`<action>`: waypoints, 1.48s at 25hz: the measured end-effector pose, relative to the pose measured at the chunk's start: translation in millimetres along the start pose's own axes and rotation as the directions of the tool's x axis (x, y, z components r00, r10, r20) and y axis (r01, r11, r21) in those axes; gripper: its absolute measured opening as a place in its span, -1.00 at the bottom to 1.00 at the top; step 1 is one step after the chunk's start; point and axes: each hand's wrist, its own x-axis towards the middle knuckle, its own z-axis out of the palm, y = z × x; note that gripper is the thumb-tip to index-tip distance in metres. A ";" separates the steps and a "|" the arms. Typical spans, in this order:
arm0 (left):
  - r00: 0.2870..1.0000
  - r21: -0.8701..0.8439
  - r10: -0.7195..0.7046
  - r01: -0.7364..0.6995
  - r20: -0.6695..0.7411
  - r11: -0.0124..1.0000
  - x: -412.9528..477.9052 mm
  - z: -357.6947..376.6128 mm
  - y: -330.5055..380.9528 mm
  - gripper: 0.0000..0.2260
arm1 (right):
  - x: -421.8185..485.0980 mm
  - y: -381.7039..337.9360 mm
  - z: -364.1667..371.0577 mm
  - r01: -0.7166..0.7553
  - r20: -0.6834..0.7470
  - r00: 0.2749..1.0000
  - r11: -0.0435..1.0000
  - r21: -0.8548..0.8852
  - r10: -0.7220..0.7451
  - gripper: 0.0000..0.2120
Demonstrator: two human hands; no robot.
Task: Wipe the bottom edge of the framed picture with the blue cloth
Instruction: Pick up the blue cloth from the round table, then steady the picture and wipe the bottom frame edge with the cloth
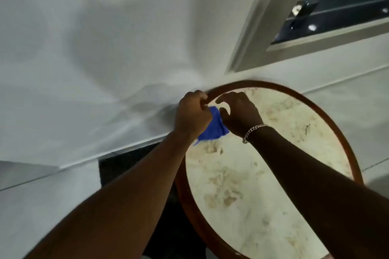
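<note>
The left hand (193,113) is closed around the blue cloth (213,127) at the far left rim of the round table (328,115). The right hand (240,112) hovers beside it, fingers spread loosely, holding nothing. A framed picture (328,17) hangs far right.

— What do you see near the wall (63,69)?

— The wall is white and plain, with soft grey shadows on it. A round table (341,132) stands close to it. Its top is pale, like marble, with brown stains, and a red-brown wooden rim goes all around.

— And on the floor (42,206)?

— The floor is light grey. A dark patch (130,166) lies on it just left of the table, against the skirting (105,153). I cannot tell what it is; the view is blurred.

— Anything on the right?

— Yes, at the upper right there is a window (336,21) with a pale frame. The glass is dark, and some small bright spots shine in it.
</note>
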 end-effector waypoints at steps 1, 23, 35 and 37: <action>0.998 -0.012 -0.061 0.061 0.000 0.998 -0.8 13.5 -14.4 -0.74 | -1.0 9.0 18.1 -0.025 0.056 0.998 0.999 -0.041 0.027 -0.70; 0.836 -0.335 0.044 -0.267 -0.547 0.903 -8.6 -148.4 125.3 -0.69 | 19.6 -143.3 -108.0 0.379 -0.539 0.813 0.903 0.203 -0.220 -0.72; 0.200 0.247 0.634 -0.801 -0.747 0.545 -38.0 -367.2 343.4 -0.81 | 31.5 -321.2 -350.4 0.717 -0.940 0.148 0.688 -0.111 -0.307 -0.69; 0.111 0.341 0.688 -0.805 -0.717 0.485 -38.9 -398.6 371.8 -0.79 | 34.2 -341.8 -377.9 0.725 -0.939 0.099 0.670 -0.158 -0.328 -0.65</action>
